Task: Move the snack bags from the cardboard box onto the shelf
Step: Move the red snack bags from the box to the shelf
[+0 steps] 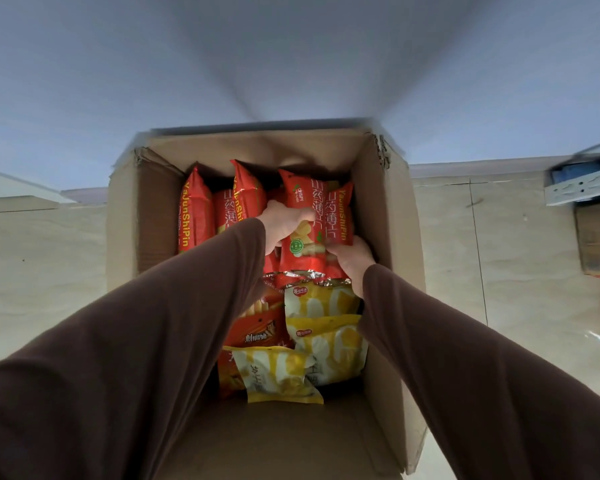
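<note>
left hand + right hand: both grip red bag | label: "YaJunShiPin", "CRISPY" | yellow bags: print blurred, apparently Chinese | cardboard box

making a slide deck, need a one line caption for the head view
Both hands, left hand and right hand, grip a red snack bag inside the open cardboard box, yellow bags nearer the camera.

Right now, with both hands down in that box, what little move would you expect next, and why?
Probably a lift straight up. The left hand and right hand both grip one red snack bag that stands among other red bags, inside the cardboard box. The box walls rise around it, so it likely must clear them before going to any shelf.
</note>
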Demonstrator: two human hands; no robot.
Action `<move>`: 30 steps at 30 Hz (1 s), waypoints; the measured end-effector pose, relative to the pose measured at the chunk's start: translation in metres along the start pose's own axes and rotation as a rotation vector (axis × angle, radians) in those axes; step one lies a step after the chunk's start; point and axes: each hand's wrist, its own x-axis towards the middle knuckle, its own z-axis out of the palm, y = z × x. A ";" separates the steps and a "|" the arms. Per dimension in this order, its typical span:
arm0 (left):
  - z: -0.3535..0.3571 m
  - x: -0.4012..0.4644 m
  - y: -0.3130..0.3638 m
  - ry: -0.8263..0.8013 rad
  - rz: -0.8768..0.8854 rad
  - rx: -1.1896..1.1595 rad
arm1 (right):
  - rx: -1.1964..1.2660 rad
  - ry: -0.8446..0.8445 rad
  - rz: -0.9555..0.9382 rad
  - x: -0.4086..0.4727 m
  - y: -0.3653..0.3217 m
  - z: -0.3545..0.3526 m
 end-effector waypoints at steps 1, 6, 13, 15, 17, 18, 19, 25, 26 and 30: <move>-0.002 -0.007 -0.001 0.008 0.001 -0.024 | 0.035 -0.014 0.001 -0.007 0.003 -0.002; -0.012 -0.072 -0.010 -0.052 -0.018 -0.293 | 0.158 -0.054 -0.093 -0.074 0.005 -0.014; -0.037 -0.228 0.030 -0.138 0.045 -0.470 | 0.277 -0.154 -0.160 -0.224 -0.037 -0.059; -0.043 -0.287 0.054 -0.161 0.129 -0.486 | 0.292 -0.161 -0.200 -0.280 -0.057 -0.087; -0.044 -0.347 0.080 -0.187 0.205 -0.478 | 0.305 -0.142 -0.270 -0.336 -0.075 -0.123; -0.042 -0.378 0.094 -0.204 0.238 -0.463 | 0.298 -0.127 -0.302 -0.362 -0.083 -0.141; -0.039 -0.408 0.106 -0.221 0.271 -0.447 | 0.286 -0.115 -0.332 -0.389 -0.090 -0.159; 0.011 -0.567 0.165 -0.359 0.489 -0.334 | 0.424 -0.003 -0.535 -0.545 -0.108 -0.262; 0.023 -0.590 0.173 -0.396 0.515 -0.330 | 0.456 0.027 -0.568 -0.570 -0.108 -0.279; 0.076 -0.673 0.207 -0.507 0.647 -0.248 | 0.554 0.157 -0.704 -0.647 -0.107 -0.338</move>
